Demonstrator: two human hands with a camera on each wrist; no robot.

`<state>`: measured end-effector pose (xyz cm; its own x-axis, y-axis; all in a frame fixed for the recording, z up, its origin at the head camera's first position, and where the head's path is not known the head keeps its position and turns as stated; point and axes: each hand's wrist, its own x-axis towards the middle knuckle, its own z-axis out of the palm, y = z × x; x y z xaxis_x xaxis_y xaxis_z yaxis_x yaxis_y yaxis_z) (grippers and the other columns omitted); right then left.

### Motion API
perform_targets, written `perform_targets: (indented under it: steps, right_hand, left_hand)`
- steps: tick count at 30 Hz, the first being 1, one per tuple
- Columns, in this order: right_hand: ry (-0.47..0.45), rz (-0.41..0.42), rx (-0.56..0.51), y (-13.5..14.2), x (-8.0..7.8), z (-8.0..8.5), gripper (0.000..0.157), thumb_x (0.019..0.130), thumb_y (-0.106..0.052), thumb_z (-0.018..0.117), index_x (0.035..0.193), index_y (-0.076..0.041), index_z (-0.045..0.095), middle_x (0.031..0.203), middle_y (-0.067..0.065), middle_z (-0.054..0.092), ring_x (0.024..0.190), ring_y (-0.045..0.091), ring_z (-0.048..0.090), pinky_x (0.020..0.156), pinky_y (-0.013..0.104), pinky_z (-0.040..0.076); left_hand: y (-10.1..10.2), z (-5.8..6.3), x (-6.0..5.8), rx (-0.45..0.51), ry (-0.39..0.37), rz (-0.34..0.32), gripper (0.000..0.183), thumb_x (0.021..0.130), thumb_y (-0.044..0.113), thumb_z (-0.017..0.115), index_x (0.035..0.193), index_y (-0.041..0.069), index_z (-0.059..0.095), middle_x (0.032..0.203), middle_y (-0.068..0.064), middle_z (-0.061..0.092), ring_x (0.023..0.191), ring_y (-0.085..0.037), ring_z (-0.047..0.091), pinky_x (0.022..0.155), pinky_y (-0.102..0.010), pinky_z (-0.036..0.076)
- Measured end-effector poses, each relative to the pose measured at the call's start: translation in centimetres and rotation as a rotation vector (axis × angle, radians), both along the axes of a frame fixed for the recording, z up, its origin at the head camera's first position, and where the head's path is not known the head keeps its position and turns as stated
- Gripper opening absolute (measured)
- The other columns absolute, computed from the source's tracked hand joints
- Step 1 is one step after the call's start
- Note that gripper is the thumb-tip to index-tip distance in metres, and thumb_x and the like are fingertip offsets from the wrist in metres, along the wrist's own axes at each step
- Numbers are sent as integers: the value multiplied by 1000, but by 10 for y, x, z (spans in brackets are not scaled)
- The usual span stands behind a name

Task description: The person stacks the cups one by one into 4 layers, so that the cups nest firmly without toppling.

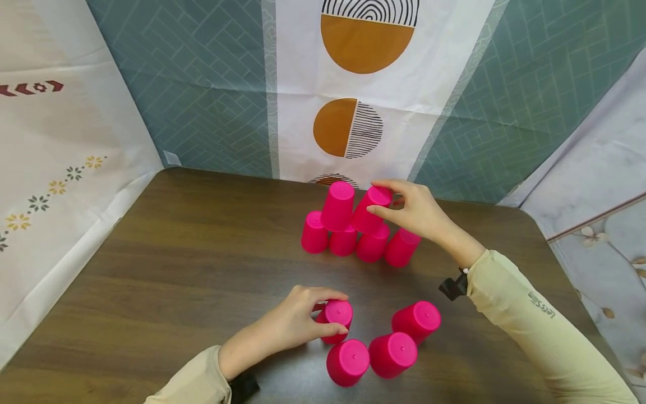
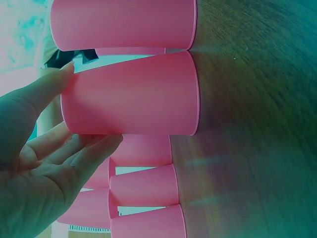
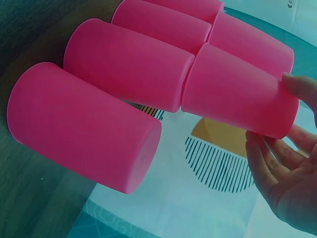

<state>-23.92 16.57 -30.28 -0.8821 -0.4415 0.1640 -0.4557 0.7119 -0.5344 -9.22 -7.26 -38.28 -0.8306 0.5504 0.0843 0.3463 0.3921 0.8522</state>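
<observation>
Near the back of the table, my right hand [image 1: 416, 210] pinches an upside-down pink cup [image 1: 370, 210] between thumb and fingers. That cup [image 3: 237, 94] sits on the bases of the row below, beside another upper cup [image 1: 338, 206]. Four-wide, the lower row includes a left-end cup [image 1: 314, 233] and a right-end cup [image 1: 402, 248]. Closer to me, my left hand [image 1: 298, 320] grips an upside-down pink cup [image 1: 335, 321] near its base; in the left wrist view this cup [image 2: 131, 94] has its rim down at the table.
Three more upside-down pink cups stand to the front: one [image 1: 348, 362] close by the left hand's cup, another [image 1: 393, 354] beside it, and a third [image 1: 416, 321] behind. The brown wooden table [image 1: 202, 252] meets a patterned cloth [image 1: 212, 112] at its back edge.
</observation>
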Motion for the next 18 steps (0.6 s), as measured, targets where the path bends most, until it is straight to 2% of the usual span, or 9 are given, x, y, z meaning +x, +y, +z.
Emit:
perform_targets:
  steps: [18]
  right_hand:
    - [-5,20,1,-2,0,-2,56,81,-37,71,130,-13,55,124,4,58,104,22,58,81,38,53]
  left_hand:
    - [0,0,1,17,-39,7,48,75,24,79,118,8,64,100,2,68,96,-12,63,83,-22,51]
